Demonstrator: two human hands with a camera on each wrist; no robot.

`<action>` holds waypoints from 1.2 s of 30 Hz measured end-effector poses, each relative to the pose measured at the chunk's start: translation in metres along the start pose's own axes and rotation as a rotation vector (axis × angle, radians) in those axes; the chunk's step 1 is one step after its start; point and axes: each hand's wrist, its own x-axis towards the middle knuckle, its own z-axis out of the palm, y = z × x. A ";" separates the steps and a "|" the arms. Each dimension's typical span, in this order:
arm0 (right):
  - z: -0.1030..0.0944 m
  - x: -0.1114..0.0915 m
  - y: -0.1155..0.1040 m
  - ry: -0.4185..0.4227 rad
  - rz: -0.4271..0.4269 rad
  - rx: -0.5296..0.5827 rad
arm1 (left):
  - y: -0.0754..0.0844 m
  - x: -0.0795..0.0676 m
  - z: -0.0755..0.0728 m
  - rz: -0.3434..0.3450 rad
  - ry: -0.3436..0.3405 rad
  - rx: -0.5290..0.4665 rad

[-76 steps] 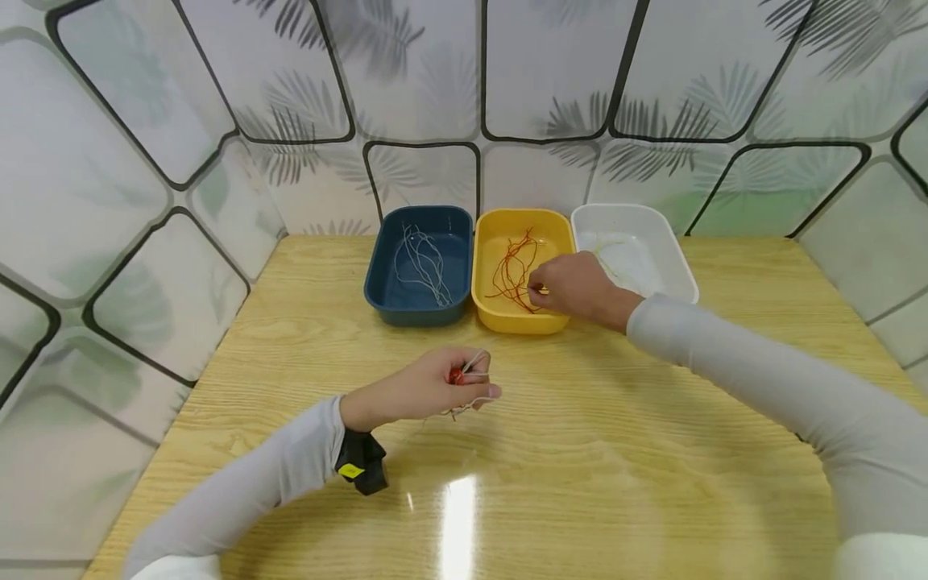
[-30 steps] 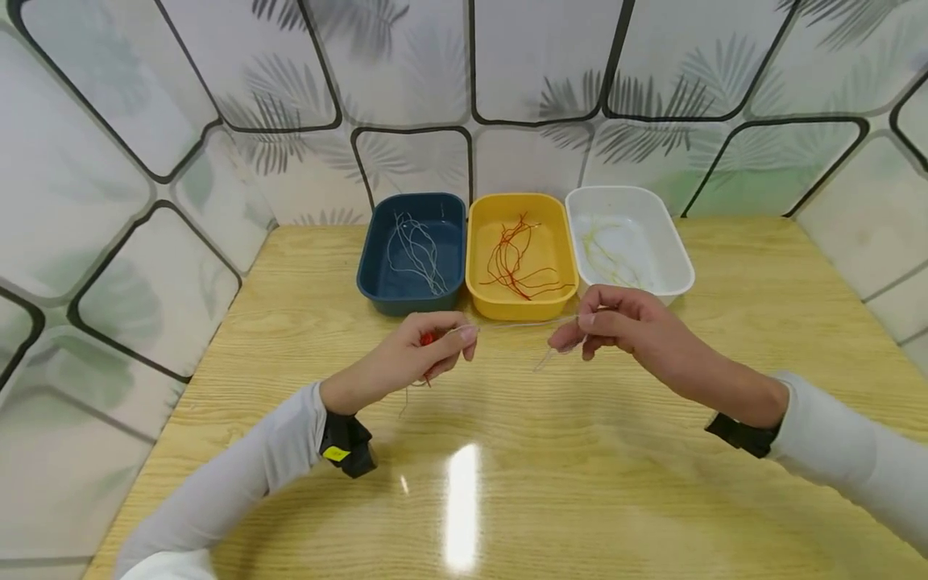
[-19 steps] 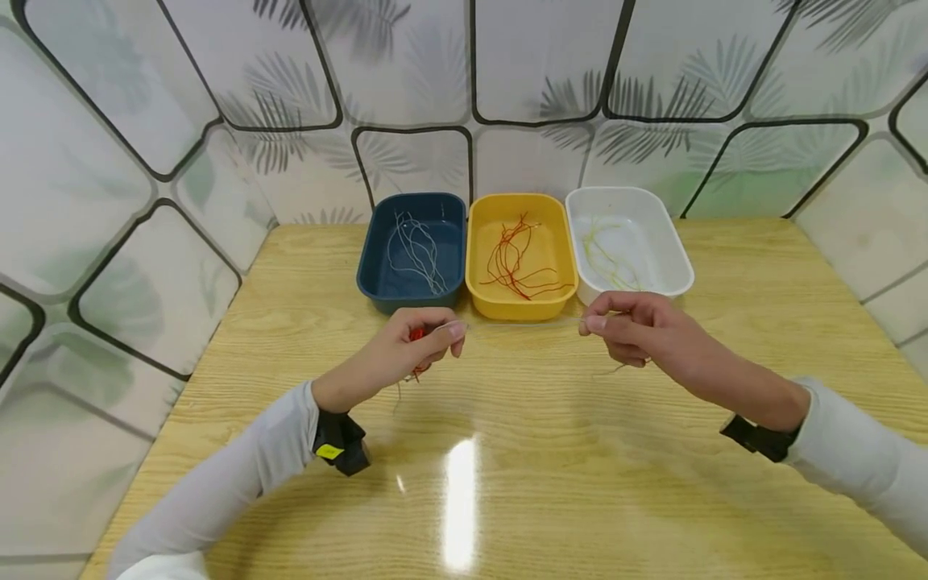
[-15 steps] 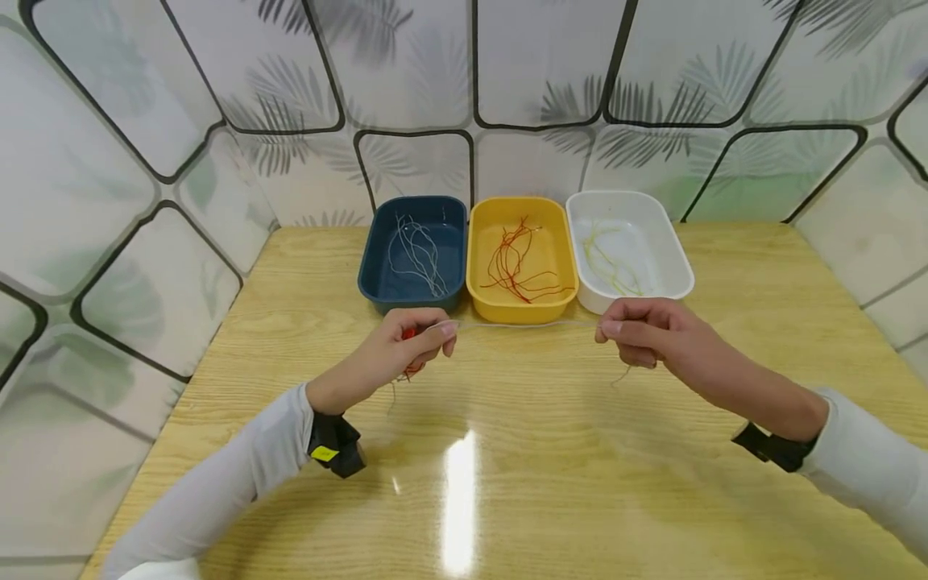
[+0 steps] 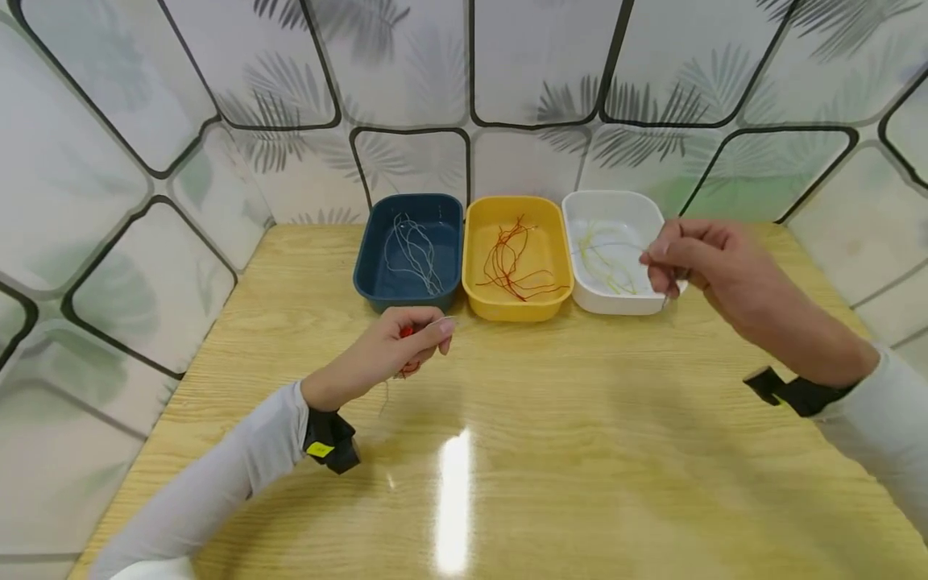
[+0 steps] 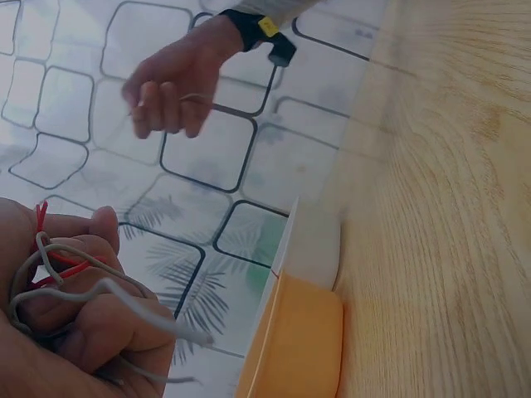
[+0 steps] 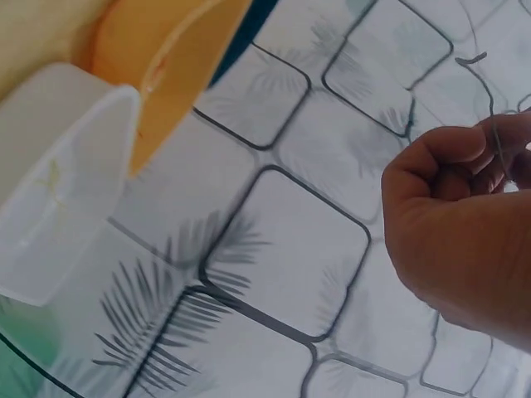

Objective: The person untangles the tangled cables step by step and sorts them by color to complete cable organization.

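In the head view my left hand is over the table in front of the dark blue bin, holding a small bunch of strings. The left wrist view shows grey string and red string looped across its curled fingers. A short pale end pokes out past the thumb. Raised in front of the white bin, my right hand pinches a thin grey string between thumb and fingers. Part of that string trails faintly to the left, in front of the bin. Its other end is hard to make out.
Three bins stand side by side at the wall: dark blue with grey strings, yellow with red strings, white with yellow strings. They stand on a wooden table.
The right hand left the yellow bin, then a grey string was stretched between both hands. Now the right hand has moved up and right, and no string spans them.
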 end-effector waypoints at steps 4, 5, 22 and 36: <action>0.011 0.032 -0.019 0.119 -0.158 -0.125 | 0.000 0.007 0.007 -0.008 -0.059 0.020; 0.016 0.043 -0.018 0.142 -0.196 -0.228 | 0.000 0.009 0.010 -0.010 -0.076 0.031; 0.129 0.190 0.101 0.003 -0.523 -1.316 | 0.019 0.025 0.047 0.109 -0.332 0.110; 0.162 0.226 0.126 -0.139 -0.220 -1.378 | 0.019 0.007 0.031 0.084 -0.285 0.087</action>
